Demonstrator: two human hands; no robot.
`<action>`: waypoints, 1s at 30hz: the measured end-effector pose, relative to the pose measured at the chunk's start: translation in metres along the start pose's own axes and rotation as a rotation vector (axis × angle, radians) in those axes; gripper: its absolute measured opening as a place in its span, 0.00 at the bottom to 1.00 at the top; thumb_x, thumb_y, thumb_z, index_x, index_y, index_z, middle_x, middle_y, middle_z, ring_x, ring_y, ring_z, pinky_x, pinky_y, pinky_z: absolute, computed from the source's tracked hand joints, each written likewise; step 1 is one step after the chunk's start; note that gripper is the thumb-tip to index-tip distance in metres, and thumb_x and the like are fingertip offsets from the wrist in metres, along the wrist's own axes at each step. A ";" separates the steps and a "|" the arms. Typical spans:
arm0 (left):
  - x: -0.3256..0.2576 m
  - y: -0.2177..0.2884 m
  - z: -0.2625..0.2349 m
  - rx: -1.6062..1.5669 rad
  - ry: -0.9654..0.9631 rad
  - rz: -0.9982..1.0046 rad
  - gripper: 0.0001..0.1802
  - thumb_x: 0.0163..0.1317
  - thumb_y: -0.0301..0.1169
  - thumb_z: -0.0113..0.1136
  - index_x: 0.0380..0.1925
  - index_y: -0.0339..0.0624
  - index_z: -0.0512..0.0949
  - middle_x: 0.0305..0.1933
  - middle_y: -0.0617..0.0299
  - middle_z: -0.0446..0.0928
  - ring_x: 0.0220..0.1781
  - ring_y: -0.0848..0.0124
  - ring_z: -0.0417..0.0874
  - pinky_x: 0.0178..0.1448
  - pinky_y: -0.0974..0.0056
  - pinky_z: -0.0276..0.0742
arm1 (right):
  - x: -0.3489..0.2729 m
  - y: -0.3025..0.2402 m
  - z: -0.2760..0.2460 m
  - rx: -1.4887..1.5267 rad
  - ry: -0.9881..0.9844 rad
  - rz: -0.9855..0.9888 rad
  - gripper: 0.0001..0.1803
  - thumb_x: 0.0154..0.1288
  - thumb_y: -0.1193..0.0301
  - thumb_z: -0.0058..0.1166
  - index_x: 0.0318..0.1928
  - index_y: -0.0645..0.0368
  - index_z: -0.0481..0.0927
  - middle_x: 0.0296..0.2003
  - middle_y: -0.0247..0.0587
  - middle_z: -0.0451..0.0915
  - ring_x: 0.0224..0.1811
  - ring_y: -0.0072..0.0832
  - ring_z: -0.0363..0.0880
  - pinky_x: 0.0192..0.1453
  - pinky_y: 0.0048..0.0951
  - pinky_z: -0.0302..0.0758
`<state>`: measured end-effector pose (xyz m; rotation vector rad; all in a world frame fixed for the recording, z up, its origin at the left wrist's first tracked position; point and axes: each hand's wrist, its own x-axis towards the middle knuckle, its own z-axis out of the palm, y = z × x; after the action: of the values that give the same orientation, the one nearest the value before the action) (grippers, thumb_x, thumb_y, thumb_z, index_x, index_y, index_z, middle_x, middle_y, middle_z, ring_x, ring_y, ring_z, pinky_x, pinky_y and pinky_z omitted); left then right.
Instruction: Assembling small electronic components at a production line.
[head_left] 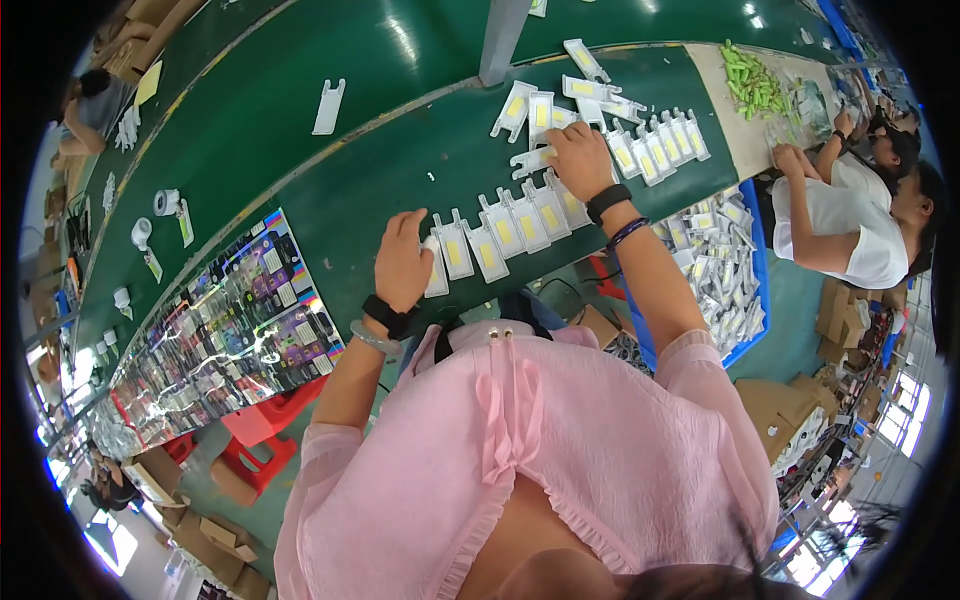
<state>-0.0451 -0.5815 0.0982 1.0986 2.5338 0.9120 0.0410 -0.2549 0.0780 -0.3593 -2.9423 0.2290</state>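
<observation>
A slanting row of white plastic light panels [503,231] with yellow strips lies on the green worktable [370,200] in front of me. My left hand [403,265] rests at the row's left end, its fingers stretched out and its thumb against the leftmost panel [437,270]. Beyond the row, my right hand [580,160] has its fingertips on a loose panel [530,163] lying sideways; the hand covers part of it. More loose panels [541,112] lie in a jumble past that hand. A second row of panels [655,152] stands to its right.
A blue crate [762,300] full of similar parts stands at the right below the table edge. Small green pieces [752,80] lie on a pale board [722,110]. Glossy printed sheets [235,320] cover the left side. A metal post [502,40] rises behind; co-workers sit at right.
</observation>
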 end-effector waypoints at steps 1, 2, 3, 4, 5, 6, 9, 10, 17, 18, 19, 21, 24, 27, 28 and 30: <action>0.003 -0.001 -0.003 -0.083 -0.034 -0.113 0.28 0.51 0.19 0.54 0.57 0.38 0.73 0.56 0.50 0.73 0.48 0.53 0.78 0.54 0.55 0.76 | 0.000 0.004 0.000 -0.014 -0.037 -0.038 0.20 0.51 0.72 0.64 0.48 0.55 0.80 0.43 0.41 0.82 0.51 0.41 0.76 0.52 0.42 0.74; 0.006 -0.002 -0.006 -0.166 -0.062 -0.229 0.27 0.53 0.19 0.54 0.57 0.39 0.73 0.55 0.50 0.74 0.42 0.55 0.80 0.49 0.56 0.78 | 0.004 0.002 -0.005 -0.026 -0.075 -0.083 0.21 0.50 0.70 0.66 0.48 0.55 0.80 0.40 0.40 0.82 0.50 0.39 0.76 0.51 0.40 0.73; 0.005 -0.006 -0.005 -0.179 0.005 -0.197 0.26 0.54 0.19 0.54 0.56 0.39 0.74 0.52 0.51 0.75 0.34 0.59 0.80 0.42 0.59 0.79 | 0.006 0.000 -0.011 -0.022 -0.077 -0.087 0.21 0.50 0.70 0.66 0.48 0.55 0.80 0.40 0.40 0.82 0.50 0.39 0.76 0.51 0.40 0.73; 0.004 -0.008 -0.005 -0.177 0.004 -0.204 0.26 0.54 0.19 0.54 0.56 0.39 0.74 0.52 0.51 0.75 0.34 0.59 0.80 0.42 0.59 0.79 | 0.004 -0.002 -0.018 0.012 -0.051 -0.053 0.20 0.51 0.70 0.66 0.47 0.55 0.80 0.38 0.41 0.82 0.46 0.40 0.78 0.48 0.39 0.74; 0.002 -0.011 -0.006 -0.210 -0.019 -0.232 0.27 0.55 0.18 0.55 0.58 0.40 0.73 0.54 0.52 0.74 0.36 0.63 0.80 0.41 0.61 0.78 | 0.001 -0.008 -0.023 0.046 -0.024 -0.022 0.20 0.52 0.70 0.66 0.47 0.56 0.80 0.36 0.42 0.83 0.43 0.40 0.79 0.45 0.38 0.75; 0.001 -0.013 -0.007 -0.242 -0.040 -0.259 0.28 0.57 0.18 0.56 0.60 0.42 0.72 0.57 0.54 0.74 0.38 0.66 0.81 0.41 0.64 0.77 | -0.003 -0.015 -0.022 0.050 -0.025 -0.029 0.20 0.52 0.70 0.66 0.47 0.56 0.80 0.36 0.42 0.83 0.43 0.40 0.79 0.45 0.38 0.75; -0.014 -0.028 0.002 -0.668 -0.145 -0.474 0.34 0.57 0.19 0.59 0.66 0.44 0.67 0.62 0.55 0.73 0.46 0.69 0.81 0.44 0.66 0.76 | -0.025 -0.065 -0.003 0.694 -0.106 0.195 0.19 0.58 0.68 0.66 0.49 0.58 0.77 0.30 0.42 0.80 0.30 0.33 0.80 0.32 0.34 0.73; -0.016 -0.023 0.000 -0.670 -0.144 -0.479 0.34 0.57 0.19 0.59 0.66 0.44 0.67 0.62 0.55 0.73 0.46 0.69 0.81 0.44 0.66 0.76 | -0.034 -0.090 0.006 0.855 -0.135 0.255 0.19 0.59 0.67 0.65 0.49 0.59 0.76 0.28 0.42 0.79 0.26 0.30 0.79 0.28 0.33 0.72; -0.068 -0.028 -0.029 -0.250 -0.128 -0.157 0.52 0.46 0.34 0.74 0.72 0.40 0.57 0.68 0.47 0.66 0.68 0.50 0.67 0.70 0.49 0.64 | -0.058 -0.225 0.007 1.241 -0.747 0.448 0.20 0.67 0.69 0.54 0.52 0.72 0.66 0.23 0.44 0.79 0.17 0.27 0.79 0.19 0.31 0.74; -0.076 -0.037 -0.028 -0.264 -0.139 -0.181 0.52 0.46 0.33 0.75 0.71 0.40 0.58 0.68 0.49 0.65 0.66 0.51 0.68 0.69 0.51 0.66 | -0.058 -0.232 0.007 1.236 -0.759 0.449 0.20 0.67 0.69 0.54 0.52 0.72 0.66 0.23 0.44 0.79 0.17 0.27 0.79 0.19 0.31 0.74; -0.082 -0.046 -0.028 -0.279 -0.151 -0.200 0.52 0.45 0.33 0.75 0.71 0.40 0.59 0.68 0.51 0.65 0.64 0.52 0.70 0.67 0.53 0.67 | -0.055 -0.236 0.006 1.182 -0.780 0.452 0.20 0.68 0.70 0.53 0.52 0.72 0.66 0.23 0.47 0.79 0.17 0.31 0.80 0.20 0.34 0.76; -0.085 -0.054 -0.033 -0.129 -0.181 -0.145 0.51 0.44 0.31 0.74 0.70 0.40 0.60 0.68 0.51 0.64 0.64 0.51 0.69 0.67 0.53 0.66 | -0.058 -0.246 0.020 0.813 -0.580 0.135 0.19 0.67 0.69 0.53 0.51 0.71 0.68 0.24 0.55 0.80 0.21 0.45 0.82 0.26 0.43 0.78; -0.086 -0.056 -0.038 0.037 -0.193 -0.078 0.48 0.42 0.30 0.73 0.68 0.42 0.63 0.68 0.53 0.64 0.61 0.51 0.68 0.66 0.52 0.64 | -0.062 -0.244 0.009 0.428 -0.410 -0.003 0.09 0.64 0.68 0.57 0.40 0.59 0.76 0.26 0.49 0.80 0.27 0.48 0.81 0.31 0.48 0.77; -0.088 -0.057 -0.033 0.011 -0.063 -0.044 0.51 0.41 0.39 0.75 0.68 0.40 0.64 0.71 0.52 0.62 0.68 0.53 0.66 0.69 0.48 0.62 | -0.055 -0.246 -0.001 0.403 -0.238 0.004 0.07 0.64 0.67 0.55 0.32 0.55 0.77 0.27 0.42 0.79 0.28 0.43 0.82 0.30 0.43 0.78; -0.090 -0.058 -0.030 0.006 -0.062 -0.049 0.51 0.41 0.39 0.75 0.68 0.40 0.64 0.71 0.52 0.62 0.68 0.53 0.66 0.69 0.48 0.62 | -0.053 -0.249 0.002 0.400 -0.244 0.000 0.07 0.64 0.67 0.55 0.32 0.55 0.77 0.27 0.42 0.79 0.28 0.43 0.82 0.30 0.43 0.78; -0.091 -0.057 -0.021 0.026 -0.030 -0.002 0.52 0.41 0.41 0.75 0.69 0.41 0.62 0.74 0.52 0.57 0.74 0.54 0.60 0.75 0.48 0.56 | -0.047 -0.252 0.016 0.388 -0.160 -0.111 0.05 0.62 0.67 0.57 0.29 0.51 0.78 0.30 0.35 0.76 0.28 0.37 0.82 0.29 0.39 0.77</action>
<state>-0.0243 -0.6871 0.0757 1.1082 2.5296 0.8576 0.0266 -0.5102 0.0991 -0.1270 -2.9617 0.8305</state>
